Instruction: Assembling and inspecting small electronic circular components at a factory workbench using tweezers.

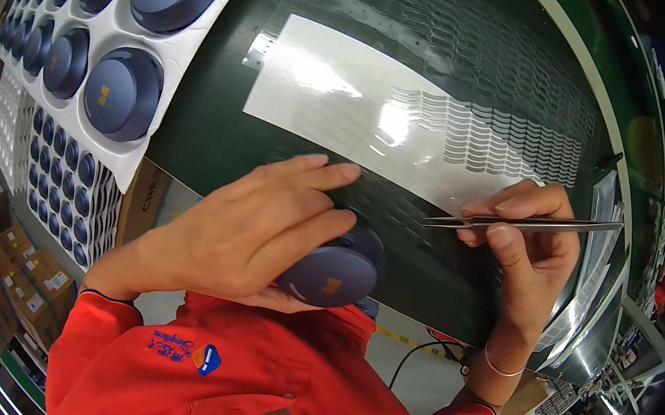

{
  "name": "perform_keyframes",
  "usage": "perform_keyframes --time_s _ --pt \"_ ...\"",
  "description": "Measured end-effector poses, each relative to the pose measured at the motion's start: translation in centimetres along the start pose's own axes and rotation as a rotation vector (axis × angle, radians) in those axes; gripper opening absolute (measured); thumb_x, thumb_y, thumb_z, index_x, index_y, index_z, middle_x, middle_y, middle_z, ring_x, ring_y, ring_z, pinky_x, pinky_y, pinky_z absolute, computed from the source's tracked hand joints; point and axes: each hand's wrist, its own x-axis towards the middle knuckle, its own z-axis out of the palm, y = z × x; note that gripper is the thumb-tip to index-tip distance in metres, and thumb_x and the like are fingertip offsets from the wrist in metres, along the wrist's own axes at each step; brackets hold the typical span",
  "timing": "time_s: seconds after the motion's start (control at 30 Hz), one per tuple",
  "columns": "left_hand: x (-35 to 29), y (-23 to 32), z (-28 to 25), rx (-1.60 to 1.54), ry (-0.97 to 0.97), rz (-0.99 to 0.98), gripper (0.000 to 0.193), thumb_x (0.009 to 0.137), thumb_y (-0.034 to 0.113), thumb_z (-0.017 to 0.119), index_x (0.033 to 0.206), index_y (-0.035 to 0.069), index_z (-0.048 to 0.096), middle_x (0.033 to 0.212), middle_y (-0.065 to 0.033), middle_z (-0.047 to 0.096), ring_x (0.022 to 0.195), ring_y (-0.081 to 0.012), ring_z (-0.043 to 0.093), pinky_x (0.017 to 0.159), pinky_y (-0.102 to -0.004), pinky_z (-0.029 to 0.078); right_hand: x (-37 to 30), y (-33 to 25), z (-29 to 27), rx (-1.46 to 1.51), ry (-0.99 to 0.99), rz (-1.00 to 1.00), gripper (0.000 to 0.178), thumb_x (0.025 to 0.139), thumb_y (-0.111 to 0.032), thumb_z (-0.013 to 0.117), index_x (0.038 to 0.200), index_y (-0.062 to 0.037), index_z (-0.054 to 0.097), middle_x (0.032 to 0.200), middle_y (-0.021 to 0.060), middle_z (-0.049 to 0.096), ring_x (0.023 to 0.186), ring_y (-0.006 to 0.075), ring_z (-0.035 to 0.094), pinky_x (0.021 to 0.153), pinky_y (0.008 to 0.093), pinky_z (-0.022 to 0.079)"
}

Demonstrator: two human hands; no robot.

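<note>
My left hand [243, 234] is closed around a dark blue round shell [333, 277] with a small gold mark, at the table's near edge. Its fingers reach over the shell's far side, and the palm hides part of it. In my right hand [537, 247], thumb and fingers pinch metal tweezers [568, 226]. Their thin tips point left, toward the shell, and stay apart from it. Whether anything sits between the tips is too small to tell. Beyond both hands lies a glossy white sheet [322, 83] with rows of thin curved strips [512, 142] on its right part.
A white moulded tray [176, 67] of similar blue shells [124, 94] stands at the left. Below it are stacked trays of smaller round parts [61, 177] and cardboard boxes [21, 279]. A clear patterned sheet [482, 44] covers the dark green table's [210, 128] far side. Clear plastic [588, 269] lies at the right edge.
</note>
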Motion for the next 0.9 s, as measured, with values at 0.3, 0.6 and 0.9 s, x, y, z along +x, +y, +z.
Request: perform_keyframes --time_s 0.3,0.6,0.9 --pt "-2.3 1.5 -0.7 0.141 0.114 -0.157 0.072 0.066 0.031 0.088 0.119 -0.005 0.055 0.108 -0.0183 0.057 0.119 -0.0406 0.057 0.099 -0.0527 0.047 -2.0 0.7 -0.4 0.18 -0.01 -0.057 0.017 0.087 0.007 0.063 0.101 0.0059 0.052 0.093 0.0208 0.062 0.083 0.025 0.069 0.074 0.032 0.061" --pt "-2.2 2.7 -1.3 0.179 0.186 -0.165 0.073 0.066 0.032 0.089 0.118 -0.007 0.055 0.109 -0.0194 0.057 0.116 -0.0419 0.058 0.098 -0.0522 0.048 1.7 -1.1 -1.4 -0.039 0.032 -0.273 0.016 0.093 -0.002 0.06 0.106 0.0042 0.053 0.102 0.0236 0.067 0.086 0.0269 0.07 0.082 0.0351 0.058" --pt "4.1 1.9 2.9 -0.076 0.032 -0.014 0.069 0.07 0.028 0.085 0.118 -0.009 0.053 0.11 -0.0215 0.053 0.129 -0.0429 0.048 0.109 -0.0584 0.036 1.8 2.1 -4.2 -0.4 0.173 -0.27 0.034 0.103 -0.022 0.047 0.124 0.0036 0.054 0.123 0.0263 0.061 0.114 0.0317 0.062 0.103 0.0397 0.047"
